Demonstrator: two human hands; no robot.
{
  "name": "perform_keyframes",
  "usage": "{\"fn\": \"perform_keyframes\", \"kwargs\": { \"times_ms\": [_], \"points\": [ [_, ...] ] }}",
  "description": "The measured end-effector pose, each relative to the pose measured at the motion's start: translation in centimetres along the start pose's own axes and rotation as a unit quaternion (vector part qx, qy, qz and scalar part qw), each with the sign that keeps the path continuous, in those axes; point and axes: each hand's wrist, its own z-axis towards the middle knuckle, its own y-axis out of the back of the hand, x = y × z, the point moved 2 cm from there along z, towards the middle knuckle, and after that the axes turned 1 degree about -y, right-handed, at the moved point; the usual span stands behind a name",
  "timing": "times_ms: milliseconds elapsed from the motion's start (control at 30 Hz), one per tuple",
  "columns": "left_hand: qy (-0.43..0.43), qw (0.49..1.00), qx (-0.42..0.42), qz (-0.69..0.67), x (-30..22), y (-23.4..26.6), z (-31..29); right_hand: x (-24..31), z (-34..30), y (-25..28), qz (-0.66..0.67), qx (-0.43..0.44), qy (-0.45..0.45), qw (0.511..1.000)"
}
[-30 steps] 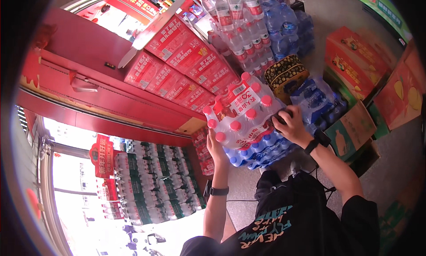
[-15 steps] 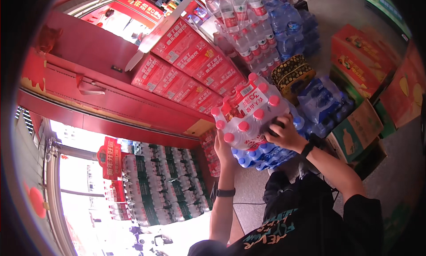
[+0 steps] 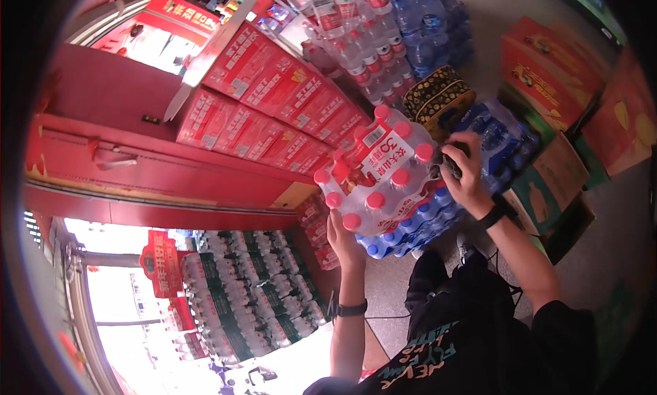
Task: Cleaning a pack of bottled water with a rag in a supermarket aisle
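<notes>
A shrink-wrapped pack of red-capped water bottles (image 3: 363,200) sits tilted on top of a blue-capped bottle pack (image 3: 410,227). My left hand (image 3: 347,248) is against the near left side of the upper pack, its fingers running up along the wrap and partly hidden. At the pack's right corner, my right hand (image 3: 469,176) is curled around a small dark object (image 3: 452,163), whose kind I cannot make out. Between the two hands the pack's printed red and white label and several caps face up.
Red cartons (image 3: 274,97) are stacked beyond the pack, beside large water bottles (image 3: 356,39). A black patterned case (image 3: 438,97), wrapped blue bottles (image 3: 503,138) and an open cardboard box (image 3: 547,189) stand to the right. Bottle packs with green labels (image 3: 246,285) are piled at left.
My right hand has moved up and right, from the pack's near side to its right corner, with the dark object. My left hand has stayed by the left side. The view has shifted slightly.
</notes>
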Motion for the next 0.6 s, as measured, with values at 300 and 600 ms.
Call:
{"fn": "perform_keyframes", "kwargs": {
  "times_ms": [300,600],
  "points": [
    [0.003,0.997,0.052,0.054,-0.9,1.0,1.0,-5.7,-9.0,-1.7,-0.073,0.043,-0.311,0.947],
    [0.103,0.985,0.137,0.034,0.1,4.2,1.5,9.6,3.9,-3.3,-0.092,0.010,0.050,0.994]
  ]
}}
